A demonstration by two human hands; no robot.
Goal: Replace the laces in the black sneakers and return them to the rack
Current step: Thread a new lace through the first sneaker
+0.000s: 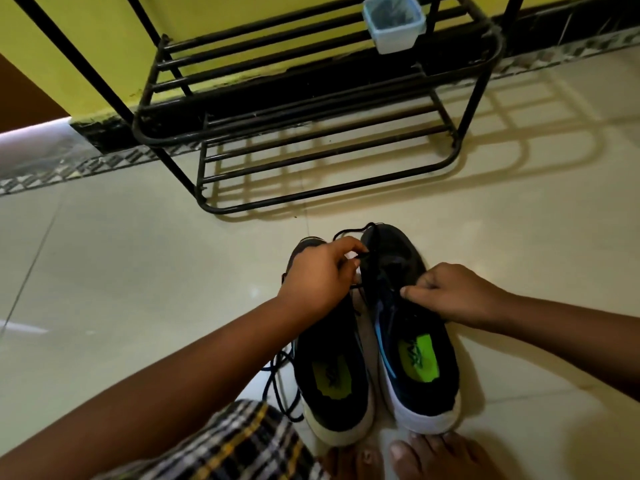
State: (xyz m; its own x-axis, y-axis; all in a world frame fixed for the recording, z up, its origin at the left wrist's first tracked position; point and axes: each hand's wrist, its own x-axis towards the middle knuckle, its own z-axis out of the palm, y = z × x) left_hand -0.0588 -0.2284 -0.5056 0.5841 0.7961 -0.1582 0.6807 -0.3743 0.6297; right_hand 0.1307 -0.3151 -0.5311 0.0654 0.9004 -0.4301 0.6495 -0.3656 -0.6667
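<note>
Right sneaker: we see the right sneaker [412,327] flat on the floor [138,271], toe toward the rack, green insole showing, white sole at the heel.
Left sneaker: the left sneaker [332,368] lies just beside it, touching along the inner side, its front half hidden under our left hand.
Left hand: our left hand [318,271] hovers over the toe area, fingers curled, pinching a black lace [349,233] that loops up past the right sneaker's toe.
Right hand: our right hand [453,292] sits on the right sneaker's eyelet area, thumb and forefinger pinched together on the lace there; the hands are apart, one on each side of the tongue.
Loose lace: a second black lace [277,379] trails in loops on the floor left of the left sneaker.
Rack: the black metal rack [311,133] stands against the yellow wall [86,46], just beyond the sneakers, its lower bars bare in front of us.
On the rack: a small clear plastic container [394,22] rests on an upper tier, right of centre.
Near us: bare toes [440,459] touch the right heel; checked cloth [242,441] covers the knee at bottom left.
</note>
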